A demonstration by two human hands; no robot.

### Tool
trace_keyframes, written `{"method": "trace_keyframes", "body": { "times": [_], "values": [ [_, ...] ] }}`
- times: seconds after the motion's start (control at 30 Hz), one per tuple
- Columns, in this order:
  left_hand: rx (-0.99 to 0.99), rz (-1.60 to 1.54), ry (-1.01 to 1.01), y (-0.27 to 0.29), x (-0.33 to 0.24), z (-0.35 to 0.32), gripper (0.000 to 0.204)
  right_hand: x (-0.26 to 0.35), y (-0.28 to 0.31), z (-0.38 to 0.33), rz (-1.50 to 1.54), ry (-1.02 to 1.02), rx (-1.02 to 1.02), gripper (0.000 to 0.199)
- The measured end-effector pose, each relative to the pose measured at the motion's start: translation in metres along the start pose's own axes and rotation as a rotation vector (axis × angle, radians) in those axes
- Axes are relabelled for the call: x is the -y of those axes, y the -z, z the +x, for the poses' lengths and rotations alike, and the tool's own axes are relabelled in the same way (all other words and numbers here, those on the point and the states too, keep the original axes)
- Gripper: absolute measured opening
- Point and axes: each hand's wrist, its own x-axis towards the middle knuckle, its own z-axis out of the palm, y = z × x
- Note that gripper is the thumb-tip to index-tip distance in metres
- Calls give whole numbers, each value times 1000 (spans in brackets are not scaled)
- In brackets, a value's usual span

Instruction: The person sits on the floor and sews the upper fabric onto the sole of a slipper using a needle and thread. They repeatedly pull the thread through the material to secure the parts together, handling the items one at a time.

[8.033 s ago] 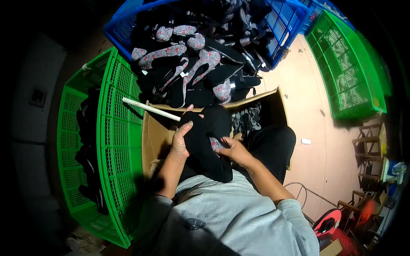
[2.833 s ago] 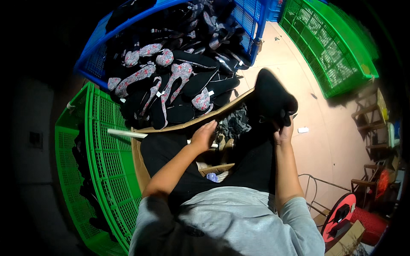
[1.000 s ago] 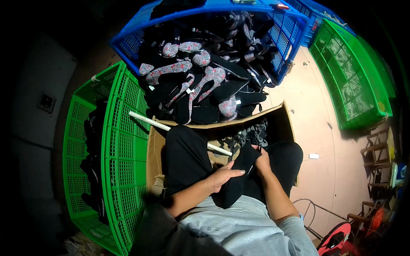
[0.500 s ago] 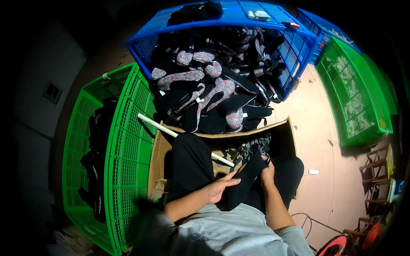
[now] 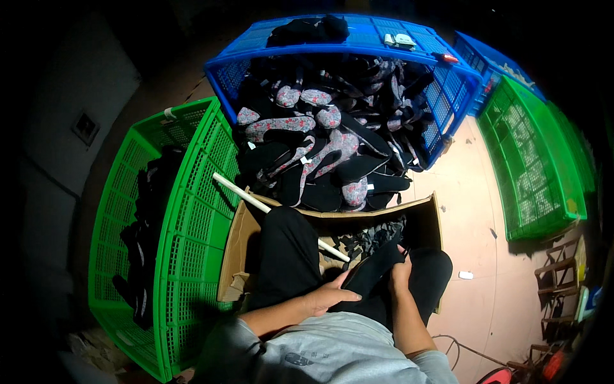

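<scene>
The left hand point(image 5: 327, 298) and right hand point(image 5: 401, 274) hold a black slipper point(image 5: 372, 272); a loosened grip could drop it among dark scraps point(image 5: 382, 237) in the cardboard box point(image 5: 238, 251).

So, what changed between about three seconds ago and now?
The right hand has come back leftward and nearer, holding a black shoe; whether it's the same one, I can't tell. The left hand, free then, now holds it too. Rod, box and shoe pile stayed put.

The shoe point(image 5: 373, 267) is black, the shirt point(image 5: 332, 349) grey.
</scene>
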Motion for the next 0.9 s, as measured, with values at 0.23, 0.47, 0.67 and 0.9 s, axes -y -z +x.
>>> {"method": "trace_keyframes", "body": {
  "times": [0.23, 0.47, 0.67, 0.9],
  "values": [
    [-82, -27, 41, 28, -20, -8, 71, 16, 1, -5, -48, -19, 155, 35],
    [-120, -134, 39, 36, -46, -20, 54, 43, -4, -27, 106, -114, 376, 64],
    [67, -178, 138, 48, -41, -16, 62, 34, 2, -13, 242, -224, 298, 54],
    [-152, -236, -193, 46, -49, -21, 46, 20, 1, -1, 303, -308, 91, 35]
  ]
}}
